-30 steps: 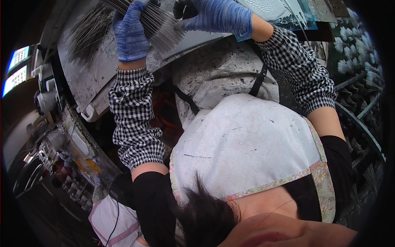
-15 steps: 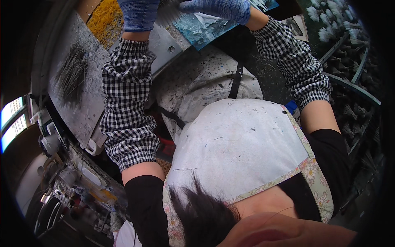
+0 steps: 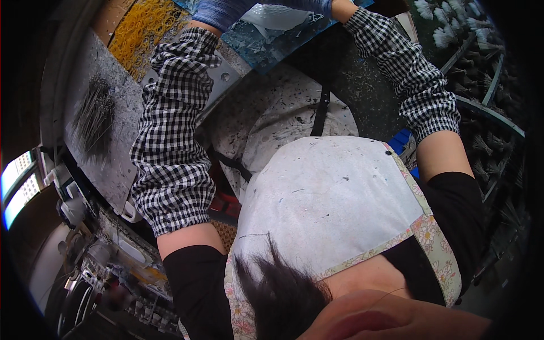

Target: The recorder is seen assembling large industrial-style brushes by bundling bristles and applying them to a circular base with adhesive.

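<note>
Mostly grey speckled counter [image 3: 119, 113], dark bristle pile [image 3: 93, 119] at left, yellow rubber bands [image 3: 141, 31] upper left. Blue-gloved left hand [image 3: 218, 11] and right hand [image 3: 309, 5] at top edge over blue tray [image 3: 266, 48]; fingers cut off, grip unclear. Brush racks [image 3: 481, 85] at right.

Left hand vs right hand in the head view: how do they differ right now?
The left hand shows a fair patch of blue glove at the top edge; the right hand is nearly cut off, only a glove sliver visible. The left hand sits beside the yellow rubber bands; the right hand sits above the blue tray, by a clear plastic piece. Both wear blue gloves and checked sleeves.
</note>
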The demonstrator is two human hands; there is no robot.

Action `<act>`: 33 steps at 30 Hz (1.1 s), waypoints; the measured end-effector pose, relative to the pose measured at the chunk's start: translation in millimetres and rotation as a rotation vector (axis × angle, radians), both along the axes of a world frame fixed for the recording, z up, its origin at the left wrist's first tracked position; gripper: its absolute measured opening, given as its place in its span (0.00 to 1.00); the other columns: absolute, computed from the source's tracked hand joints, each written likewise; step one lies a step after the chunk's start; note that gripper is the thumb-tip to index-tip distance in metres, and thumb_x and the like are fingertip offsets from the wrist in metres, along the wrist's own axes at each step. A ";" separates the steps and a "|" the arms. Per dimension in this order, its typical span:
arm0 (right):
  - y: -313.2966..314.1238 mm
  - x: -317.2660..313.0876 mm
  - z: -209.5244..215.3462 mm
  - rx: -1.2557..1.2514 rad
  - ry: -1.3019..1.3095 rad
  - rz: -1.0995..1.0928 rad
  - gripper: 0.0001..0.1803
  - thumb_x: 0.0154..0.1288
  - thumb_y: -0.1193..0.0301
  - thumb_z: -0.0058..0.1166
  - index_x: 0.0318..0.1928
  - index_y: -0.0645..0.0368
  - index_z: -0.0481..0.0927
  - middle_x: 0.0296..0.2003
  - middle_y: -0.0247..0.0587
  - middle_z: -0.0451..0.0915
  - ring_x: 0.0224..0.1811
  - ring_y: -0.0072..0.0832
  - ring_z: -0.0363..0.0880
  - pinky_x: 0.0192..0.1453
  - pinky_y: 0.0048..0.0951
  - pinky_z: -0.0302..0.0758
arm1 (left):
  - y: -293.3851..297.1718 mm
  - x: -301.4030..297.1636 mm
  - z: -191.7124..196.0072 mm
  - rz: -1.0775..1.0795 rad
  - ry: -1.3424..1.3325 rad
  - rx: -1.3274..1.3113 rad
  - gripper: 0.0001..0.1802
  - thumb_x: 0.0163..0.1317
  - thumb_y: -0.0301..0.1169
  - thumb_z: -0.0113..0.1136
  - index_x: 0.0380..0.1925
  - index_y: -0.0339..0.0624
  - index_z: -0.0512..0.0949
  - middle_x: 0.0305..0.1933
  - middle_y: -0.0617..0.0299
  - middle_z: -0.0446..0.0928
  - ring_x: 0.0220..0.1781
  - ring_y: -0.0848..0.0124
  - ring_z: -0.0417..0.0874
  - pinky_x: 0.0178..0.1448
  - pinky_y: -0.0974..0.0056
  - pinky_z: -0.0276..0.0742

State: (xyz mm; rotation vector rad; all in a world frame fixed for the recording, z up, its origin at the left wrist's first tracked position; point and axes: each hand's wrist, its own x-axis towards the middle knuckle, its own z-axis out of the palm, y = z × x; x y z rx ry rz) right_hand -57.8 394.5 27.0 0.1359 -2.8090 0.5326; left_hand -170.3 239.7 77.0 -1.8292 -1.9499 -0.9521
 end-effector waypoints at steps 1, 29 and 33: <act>1.0 0.8 -0.4 -0.031 -0.021 0.003 0.25 0.67 0.51 0.61 0.59 0.49 0.84 0.58 0.43 0.84 0.59 0.43 0.81 0.65 0.42 0.76 | 0.6 -0.5 -1.0 -0.006 0.000 0.010 0.21 0.50 0.36 0.77 0.44 0.46 0.82 0.37 0.51 0.83 0.39 0.49 0.86 0.43 0.50 0.82; -105.5 89.7 65.4 -0.795 0.271 0.124 0.10 0.68 0.71 0.69 0.46 0.59 0.87 0.36 0.35 0.86 0.38 0.21 0.85 0.44 0.22 0.83 | -241.7 35.6 31.8 -0.119 -1.913 1.091 0.31 0.73 0.54 0.56 0.65 0.44 0.76 0.68 0.54 0.78 0.67 0.56 0.80 0.72 0.46 0.78; -149.3 86.0 43.3 -0.836 0.228 0.185 0.09 0.66 0.70 0.70 0.43 0.59 0.86 0.34 0.38 0.83 0.33 0.28 0.83 0.41 0.27 0.82 | -277.8 42.8 11.5 0.061 -1.847 1.307 0.31 0.70 0.53 0.61 0.60 0.39 0.79 0.61 0.53 0.83 0.62 0.56 0.85 0.68 0.47 0.83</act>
